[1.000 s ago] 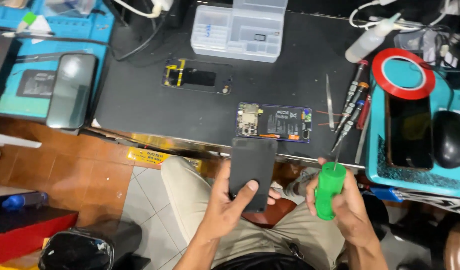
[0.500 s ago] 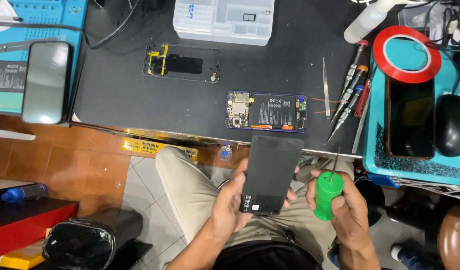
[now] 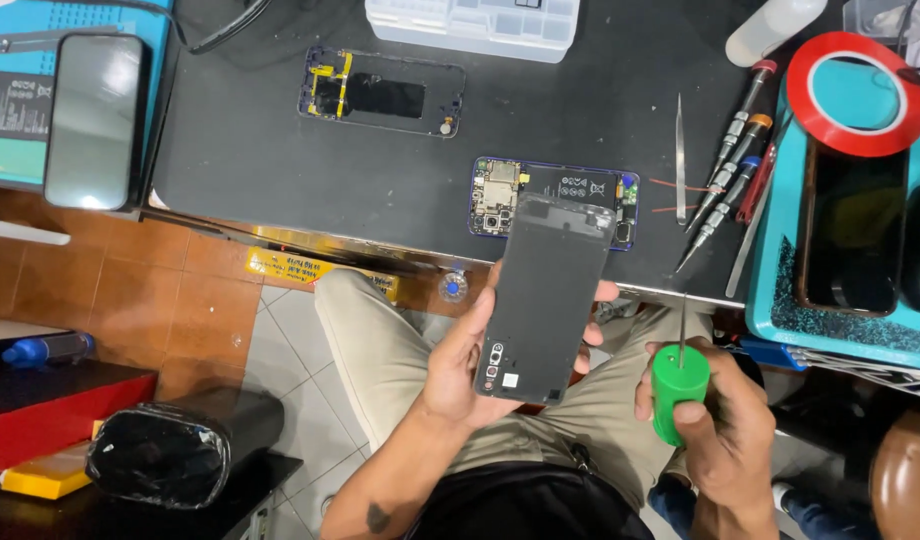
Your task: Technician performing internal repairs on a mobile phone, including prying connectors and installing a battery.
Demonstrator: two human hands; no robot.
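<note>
My left hand [image 3: 458, 365] grips a dark phone back panel [image 3: 545, 295], held over my lap with its top end reaching the table's front edge. My right hand [image 3: 715, 420] is closed around a green-handled tool [image 3: 677, 390] whose thin metal tip points up. On the black table mat [image 3: 280, 180] just beyond the panel lies an opened phone body [image 3: 500, 195] showing its circuit board. Further back lies a phone frame with yellow flex cables [image 3: 380, 95].
A white parts box [image 3: 475, 22] stands at the back. Tweezers [image 3: 680, 160] and several screwdrivers [image 3: 730, 165] lie to the right, beside a red tape roll [image 3: 857, 92] and a dark phone [image 3: 852, 230] on a teal tray. Another phone [image 3: 97, 120] lies far left.
The panel has been raised and brought forward, its top now overlapping the opened phone body. My right hand with the green tool stays low at the right.
</note>
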